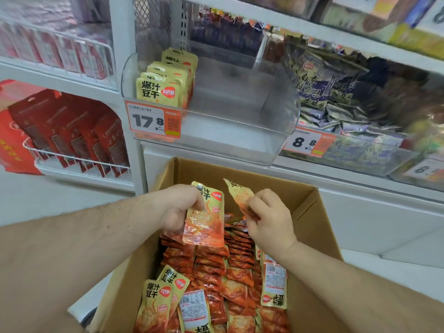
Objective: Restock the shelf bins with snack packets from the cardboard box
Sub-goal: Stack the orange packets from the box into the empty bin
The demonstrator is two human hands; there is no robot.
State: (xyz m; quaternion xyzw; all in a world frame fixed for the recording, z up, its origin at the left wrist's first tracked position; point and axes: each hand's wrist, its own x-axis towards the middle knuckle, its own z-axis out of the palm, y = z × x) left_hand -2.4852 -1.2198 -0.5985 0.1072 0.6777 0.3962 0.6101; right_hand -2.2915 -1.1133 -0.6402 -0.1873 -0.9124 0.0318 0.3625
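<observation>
a corrugated brown cardboard box point(310, 212) stands open at six o'clock, packed with rows of glossy, flat orange-and-yellow snack packets point(230, 280), most standing on edge, a few lying loose on top. above it, at twelve o'clock, a clear hard-plastic bin point(240, 131) with rounded corners sits on the white shelf point(360, 179); a short row of the same yellow packets point(161, 90) stands upright at its nine o'clock end, the remaining floor of the bin showing through. an orange price tag point(153, 121) hangs on its front. at two o'clock a second clear bin holds crinkled purple-grey packets point(336, 109).

the left hand point(180, 207) hovers over the box, its fingers point(199, 200) curled and pinching one packet point(204, 224) by its upper edge, the packet hanging face out. the right hand point(269, 217), just at three o'clock of it, pinches a second packet point(237, 193) between thumb and bent fingers, tilted, its corner pointing to eleven o'clock. the two packets are apart.
</observation>
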